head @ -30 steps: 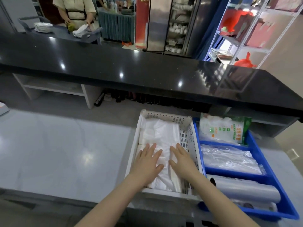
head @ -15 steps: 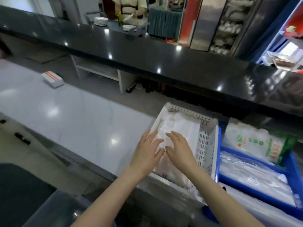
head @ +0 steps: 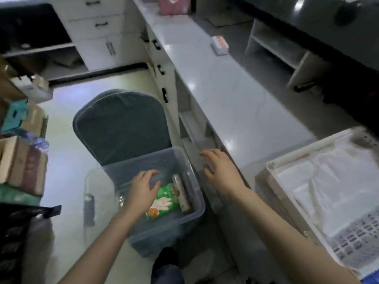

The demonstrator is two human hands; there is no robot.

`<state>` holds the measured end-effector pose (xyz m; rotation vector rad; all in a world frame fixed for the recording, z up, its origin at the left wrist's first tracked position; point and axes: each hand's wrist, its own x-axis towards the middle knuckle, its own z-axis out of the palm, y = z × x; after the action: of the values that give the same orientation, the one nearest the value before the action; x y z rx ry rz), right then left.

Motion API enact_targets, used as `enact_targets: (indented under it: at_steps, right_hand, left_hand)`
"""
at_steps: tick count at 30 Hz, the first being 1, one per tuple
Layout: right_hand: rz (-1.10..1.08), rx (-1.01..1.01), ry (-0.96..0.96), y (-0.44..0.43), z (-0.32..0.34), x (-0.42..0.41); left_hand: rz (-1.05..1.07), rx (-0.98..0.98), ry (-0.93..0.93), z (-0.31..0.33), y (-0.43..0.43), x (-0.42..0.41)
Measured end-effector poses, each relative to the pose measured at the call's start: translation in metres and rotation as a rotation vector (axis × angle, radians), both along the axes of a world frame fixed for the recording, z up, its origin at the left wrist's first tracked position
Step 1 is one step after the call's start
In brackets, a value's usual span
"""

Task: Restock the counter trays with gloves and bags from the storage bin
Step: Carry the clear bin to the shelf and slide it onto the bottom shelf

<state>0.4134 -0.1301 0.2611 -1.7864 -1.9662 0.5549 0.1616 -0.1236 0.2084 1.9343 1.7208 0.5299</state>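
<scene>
Both hands have left the white tray since the earlier frames, and the view has swung left and down toward the floor beside the counter

Left hand (head: 143,189): forearm reaching down from the bottom edge into the clear storage bin (head: 196,210), palm down, fingers spread fairly wide and slightly curled, holding nothing. Whether the fingertips touch the contents, cannot tell; hand sits over the bin's left half and hides what lies under it

In the bin: green packet (head: 166,201) with an orange dot and a white printed shape, lying flat near the bin's right side, its left part covered by the hand. Just beside it, against the right wall, a roll (head: 181,193) of something pale, blurred, contents not legible. Bin stands on the floor, right wall close to the counter front. Behind its far edge a dark grey cushioned seat back (head: 123,124)

Right hand (head: 221,171): arm stretched forward, palm down, fingers loosely open and empty, hovering at the counter (head: 235,95) near edge; contact with the edge unclear from motion blur

Far right: white tray (head: 272,165) on the counter's right end, filled with pale plastic bags (head: 332,181), cut off by the frame's right edge. Small white box (head: 220,45) with orange stripe toward the counter's far end, well apart
</scene>
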Motion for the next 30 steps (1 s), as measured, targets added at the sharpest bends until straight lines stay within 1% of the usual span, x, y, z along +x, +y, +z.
enact_targets:
  at_steps: [5, 9, 12, 15, 19, 22, 25, 27, 30]
  right_hand:
    - [0.022, -0.292, -0.040, 0.033, -0.063, -0.041]
    - [-0.059, -0.464, -0.100, 0.058, -0.118, -0.063]
    - [-0.130, -0.481, -0.158, 0.079, -0.155, -0.072]
    - [-0.248, -0.534, -0.162, 0.094, -0.185, -0.079]
    - [-0.366, -0.640, -0.139, 0.100, -0.213, -0.083]
    - [-0.471, -0.667, -0.120, 0.099, -0.222, -0.084]
    - [-0.507, -0.652, -0.109, 0.092, -0.223, -0.086]
    - [-0.509, -0.644, -0.072, 0.085, -0.219, -0.087]
    - [-0.550, -0.671, 0.015, 0.062, -0.210, -0.086]
  left_hand:
    - [0.252, -0.220, 0.054, -0.060, -0.015, -0.098]
    - [0.412, -0.334, 0.077, -0.098, -0.014, -0.154]
    - [0.520, -0.394, 0.101, -0.121, -0.005, -0.189]
    - [0.556, -0.432, 0.112, -0.140, 0.006, -0.216]
    - [0.590, -0.485, 0.042, -0.159, 0.021, -0.237]
    - [0.596, -0.508, 0.004, -0.170, 0.028, -0.242]
    - [0.629, -0.535, 0.010, -0.177, 0.029, -0.245]
    - [0.651, -0.543, 0.014, -0.180, 0.025, -0.250]
    - [0.621, -0.520, 0.036, -0.181, 0.017, -0.255]
